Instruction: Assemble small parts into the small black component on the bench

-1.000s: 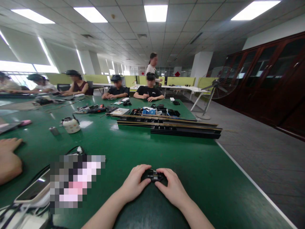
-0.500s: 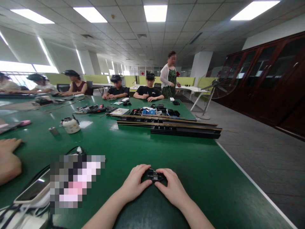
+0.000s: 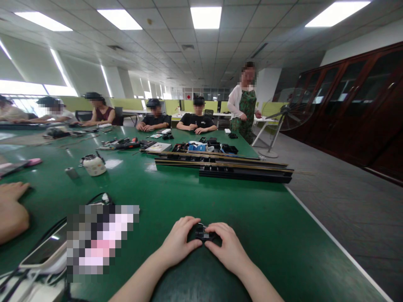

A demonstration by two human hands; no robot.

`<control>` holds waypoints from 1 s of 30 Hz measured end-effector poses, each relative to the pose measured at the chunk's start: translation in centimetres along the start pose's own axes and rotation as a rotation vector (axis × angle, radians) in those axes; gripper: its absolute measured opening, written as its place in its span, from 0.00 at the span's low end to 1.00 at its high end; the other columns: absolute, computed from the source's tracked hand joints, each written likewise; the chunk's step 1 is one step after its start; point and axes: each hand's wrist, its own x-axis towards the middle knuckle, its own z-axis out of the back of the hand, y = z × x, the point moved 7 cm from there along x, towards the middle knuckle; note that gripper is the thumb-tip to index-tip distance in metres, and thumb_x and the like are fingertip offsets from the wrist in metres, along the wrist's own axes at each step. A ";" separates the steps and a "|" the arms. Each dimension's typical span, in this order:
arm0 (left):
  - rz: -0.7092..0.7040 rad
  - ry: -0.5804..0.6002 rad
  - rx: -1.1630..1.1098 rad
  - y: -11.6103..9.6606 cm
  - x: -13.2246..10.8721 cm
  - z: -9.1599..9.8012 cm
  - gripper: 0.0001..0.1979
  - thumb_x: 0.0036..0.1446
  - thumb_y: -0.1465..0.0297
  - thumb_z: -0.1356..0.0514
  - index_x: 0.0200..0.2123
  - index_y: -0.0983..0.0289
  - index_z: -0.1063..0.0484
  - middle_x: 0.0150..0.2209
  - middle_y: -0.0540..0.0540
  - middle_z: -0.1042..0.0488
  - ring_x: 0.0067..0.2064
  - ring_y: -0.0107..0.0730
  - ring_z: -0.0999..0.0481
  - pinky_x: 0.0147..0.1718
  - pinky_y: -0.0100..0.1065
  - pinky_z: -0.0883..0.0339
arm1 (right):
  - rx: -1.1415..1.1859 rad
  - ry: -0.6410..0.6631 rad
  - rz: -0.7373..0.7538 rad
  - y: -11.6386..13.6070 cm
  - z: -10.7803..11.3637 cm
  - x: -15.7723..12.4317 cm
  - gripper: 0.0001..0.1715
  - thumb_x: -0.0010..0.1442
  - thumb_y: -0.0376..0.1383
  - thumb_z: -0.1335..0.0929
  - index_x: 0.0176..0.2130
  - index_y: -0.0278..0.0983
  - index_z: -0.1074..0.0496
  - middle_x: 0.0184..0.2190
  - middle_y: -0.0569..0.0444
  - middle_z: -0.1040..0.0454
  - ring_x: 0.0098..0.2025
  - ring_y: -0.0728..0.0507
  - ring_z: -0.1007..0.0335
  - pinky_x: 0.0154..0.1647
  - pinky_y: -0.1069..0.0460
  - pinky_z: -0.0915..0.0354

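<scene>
A small black part (image 3: pixel 204 233), like a plastic holder with a lighter bit at its middle, lies low over the green table (image 3: pixel 239 205) between my hands. My left hand (image 3: pixel 181 240) is closed on its left end, thumb in front and fingers behind. On the right end my right hand (image 3: pixel 227 243) grips in the same way, its index finger reaching over the top toward the middle. A thin pale wire or edge shows along the part's back. Its exact kind is too small to make out, and the fingers cover both ends.
Long black rails (image 3: pixel 245 175) with thin brass-coloured rods lie across the table ahead. To the left are a phone (image 3: pixel 44 247), cables, a white jar (image 3: pixel 94 165), a metal cylinder (image 3: pixel 71 173) and another person's hand (image 3: pixel 12 212). Several people sit beyond; one stands near a fan (image 3: pixel 285 111).
My right index finger has shifted left over the part's top, covering more of its middle. My left hand stays nearly still. The standing person has moved right and closer.
</scene>
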 end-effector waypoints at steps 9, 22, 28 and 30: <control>0.003 0.008 -0.005 0.2 -0.1 0.0 0.26 0.48 0.70 0.36 0.52 0.59 0.37 0.49 0.58 0.33 0.51 0.44 0.35 0.51 0.44 0.41 | 0.002 -0.008 -0.006 -0.1 -0.1 -0.1 0.10 0.48 0.33 0.31 0.34 0.43 0.27 0.39 0.54 0.25 0.46 0.41 0.34 0.50 0.46 0.42; -0.018 -0.014 0.013 -0.3 0.0 0.2 0.18 0.49 0.73 0.37 0.45 0.60 0.33 0.45 0.55 0.30 0.47 0.40 0.32 0.47 0.40 0.38 | 0.045 -0.003 -0.028 -0.5 -0.1 -0.1 0.10 0.50 0.34 0.32 0.36 0.43 0.27 0.43 0.53 0.26 0.50 0.40 0.35 0.53 0.44 0.44; -0.009 -0.007 0.012 -0.2 0.1 0.1 0.19 0.49 0.74 0.37 0.46 0.60 0.34 0.46 0.55 0.30 0.48 0.40 0.33 0.48 0.40 0.39 | 0.233 -0.079 -0.129 -1.8 0.3 0.1 0.11 0.49 0.35 0.32 0.36 0.41 0.27 0.43 0.52 0.26 0.48 0.41 0.33 0.53 0.46 0.41; -0.004 -0.003 0.011 -0.2 0.0 0.2 0.19 0.49 0.74 0.37 0.46 0.60 0.34 0.46 0.55 0.30 0.48 0.40 0.33 0.48 0.40 0.39 | 0.276 -0.097 -0.169 -2.2 0.5 0.2 0.11 0.49 0.36 0.32 0.37 0.40 0.27 0.40 0.52 0.25 0.46 0.41 0.31 0.51 0.46 0.40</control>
